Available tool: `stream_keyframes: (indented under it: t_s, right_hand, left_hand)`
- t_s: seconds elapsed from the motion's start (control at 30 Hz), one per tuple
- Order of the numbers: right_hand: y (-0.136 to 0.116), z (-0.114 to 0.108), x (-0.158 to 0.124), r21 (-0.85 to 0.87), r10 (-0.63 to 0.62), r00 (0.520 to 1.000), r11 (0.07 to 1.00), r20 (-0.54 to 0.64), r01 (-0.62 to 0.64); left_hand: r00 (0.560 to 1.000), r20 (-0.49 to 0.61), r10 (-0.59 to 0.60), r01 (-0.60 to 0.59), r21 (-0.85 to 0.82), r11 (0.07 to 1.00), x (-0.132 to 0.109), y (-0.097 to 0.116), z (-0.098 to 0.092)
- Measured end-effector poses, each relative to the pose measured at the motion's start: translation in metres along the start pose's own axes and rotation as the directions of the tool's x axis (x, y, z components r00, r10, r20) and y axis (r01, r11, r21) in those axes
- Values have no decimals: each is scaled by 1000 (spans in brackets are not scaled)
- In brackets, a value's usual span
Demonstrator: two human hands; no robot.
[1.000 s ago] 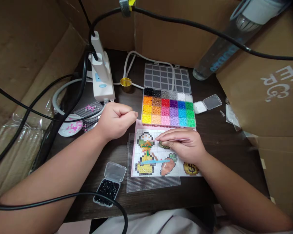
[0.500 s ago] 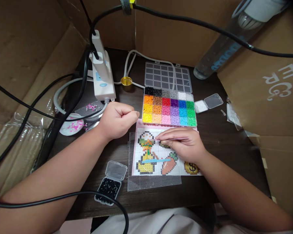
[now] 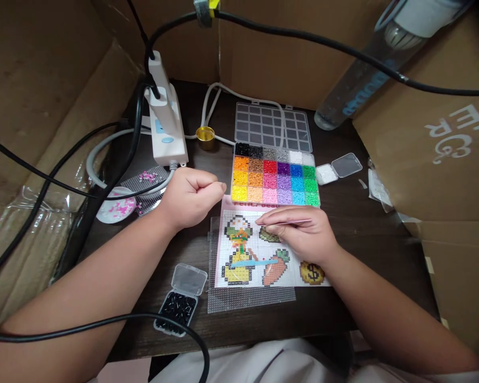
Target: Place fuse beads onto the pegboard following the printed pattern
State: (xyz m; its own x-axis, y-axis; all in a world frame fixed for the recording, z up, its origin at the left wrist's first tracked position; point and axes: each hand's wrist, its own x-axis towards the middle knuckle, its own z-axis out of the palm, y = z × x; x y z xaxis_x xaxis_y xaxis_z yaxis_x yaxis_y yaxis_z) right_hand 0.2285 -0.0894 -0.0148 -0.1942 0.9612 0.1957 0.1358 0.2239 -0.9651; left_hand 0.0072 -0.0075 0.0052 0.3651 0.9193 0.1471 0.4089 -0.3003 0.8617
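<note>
The right hand [image 3: 303, 234] pinches a thin pink tool [image 3: 293, 221], its tip pointing left over the pattern sheet [image 3: 255, 250] under the fingers. The left hand [image 3: 189, 197] is a closed fist just left of the tool tip; whether it holds anything I cannot tell. The bead box [image 3: 275, 175] sits just beyond both hands, the black-bead case [image 3: 178, 306] near the left forearm

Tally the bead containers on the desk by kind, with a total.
Big compartment box of coloured beads: 1
Small open case of black beads: 1
Small open case of white beads: 1
Round dish of pink beads: 1
Total: 4
</note>
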Motion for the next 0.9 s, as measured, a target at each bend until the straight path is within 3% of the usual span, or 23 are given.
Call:
stream_keyframes:
  t_s: [0.13,0.27,0.37,0.53,0.7,0.9]
  right_hand:
    - [2,-11,3,251,118,978,965,-172,-73]
    - [-3,-31,11,448,127,930,893,-346,44]
    - [-10,-47,14,529,150,903,843,-403,96]
    - [-12,-62,12,546,183,889,834,-421,87]
    - [-8,-60,13,484,253,856,875,-452,-3]
    - [-6,-56,14,413,259,861,909,-437,-64]
  left_hand:
    - [999,-1,-38,38,12,999,0,-2,-2]
    - [999,0,-55,54,64,996,0,-3,-4]
    - [998,-6,-58,58,84,995,1,-4,-4]
    - [998,2,-61,61,88,994,0,-4,-5]
    - [998,11,-63,62,89,994,-1,-3,-6]
    - [997,20,-76,75,62,995,0,-2,-5]
